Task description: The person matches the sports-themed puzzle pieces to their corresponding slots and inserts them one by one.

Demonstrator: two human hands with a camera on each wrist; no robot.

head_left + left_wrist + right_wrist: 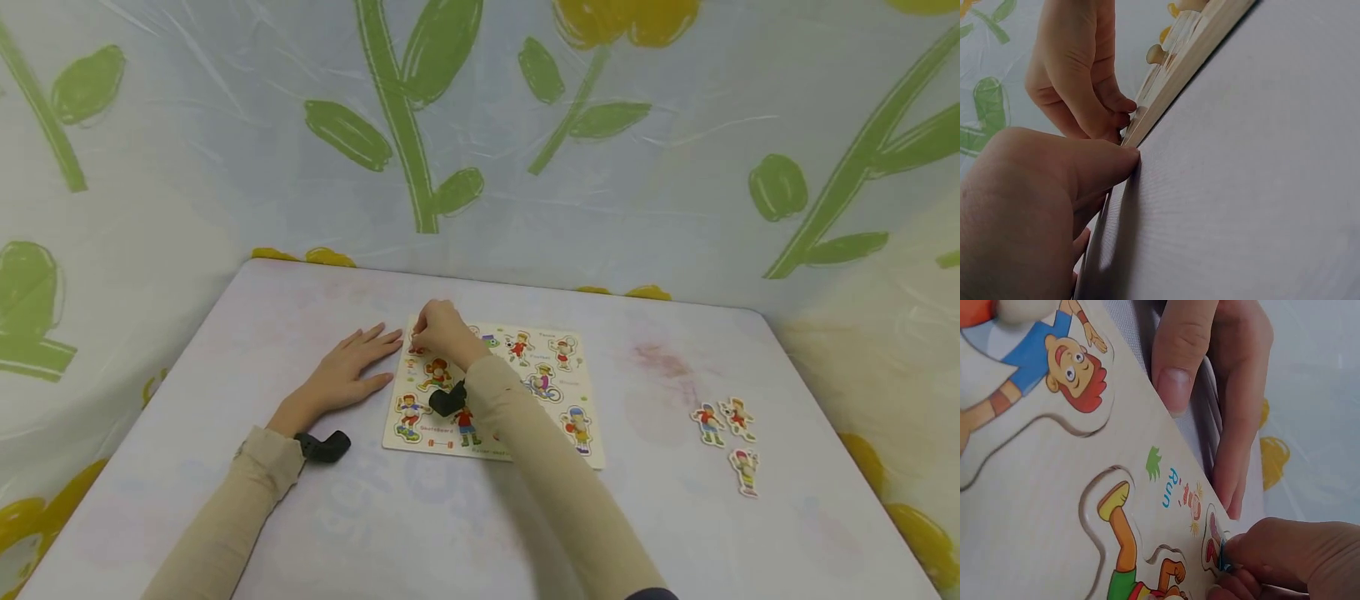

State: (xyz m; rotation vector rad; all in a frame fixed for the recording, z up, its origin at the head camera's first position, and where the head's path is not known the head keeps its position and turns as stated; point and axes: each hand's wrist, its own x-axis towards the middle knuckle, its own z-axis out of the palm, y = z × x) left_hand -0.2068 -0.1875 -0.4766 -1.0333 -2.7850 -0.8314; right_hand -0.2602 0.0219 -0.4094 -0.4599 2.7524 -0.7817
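Observation:
A wooden puzzle board with knobbed sports figures lies on the table. My right hand is over its upper left corner, pinching a small puzzle piece with the fingertips. In the right wrist view, the piece's pinkish-red feet and a bit of blue show within a cutout outline; the fingers hide the rest. My left hand lies palm down on the table with fingers spread, its fingertips at the board's left edge. From the left wrist view, the thumb touches the board's side and the right fingers are close above it.
To the right of the board, three loose puzzle pieces lie on the table: a blue-and-red figure, a football player and a figure with a red cap. A flower-patterned sheet hangs behind the table.

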